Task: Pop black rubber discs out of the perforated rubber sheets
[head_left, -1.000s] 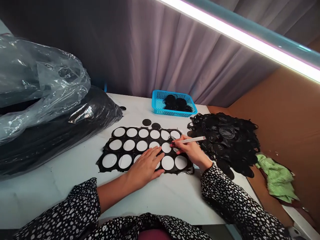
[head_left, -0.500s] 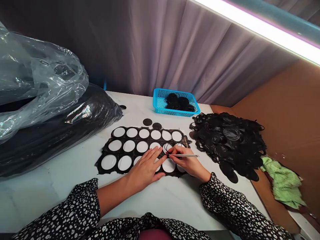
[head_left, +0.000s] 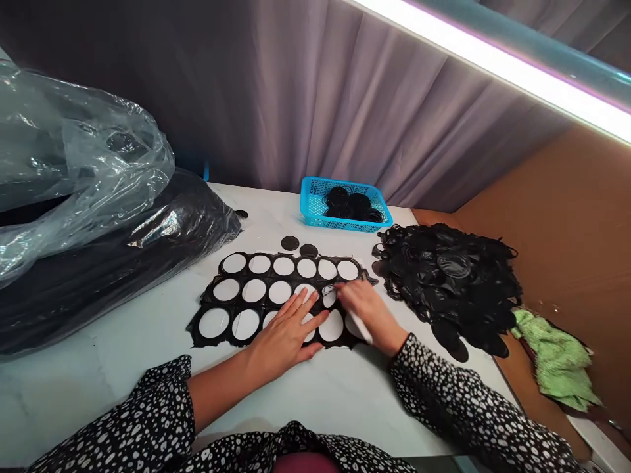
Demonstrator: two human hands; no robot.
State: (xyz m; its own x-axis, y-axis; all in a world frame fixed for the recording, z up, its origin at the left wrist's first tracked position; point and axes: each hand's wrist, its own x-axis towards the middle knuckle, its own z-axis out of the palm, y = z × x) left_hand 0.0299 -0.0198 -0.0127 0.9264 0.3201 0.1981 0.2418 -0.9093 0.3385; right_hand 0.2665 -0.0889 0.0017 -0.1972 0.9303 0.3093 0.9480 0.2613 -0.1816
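A black rubber sheet (head_left: 202,335) with rows of round holes lies flat on the white table, the pale surface showing through the holes. My left hand (head_left: 288,328) rests on its lower middle, palm down with fingers spread, holding nothing. At the right end of the middle row, the closed fingers of my right hand (head_left: 367,309) grip a thin pale stick-like tool (head_left: 362,327), which slants back under the palm. A thin black rubber ring (head_left: 329,295) shows at the hole by its fingertips. Whether the fingers also pinch the ring, I cannot tell.
Behind the sheet stands a blue basket (head_left: 308,213) of black rings. Two black discs (head_left: 290,243) lie nearer. On the right are a heap of black rubber pieces (head_left: 453,282) and a green cloth (head_left: 557,361). A large plastic bag (head_left: 113,263) fills the left.
My right hand has turned and shifted slightly, so the tool now points back toward my wrist instead of out to the right. My left hand stays in place on the sheet.
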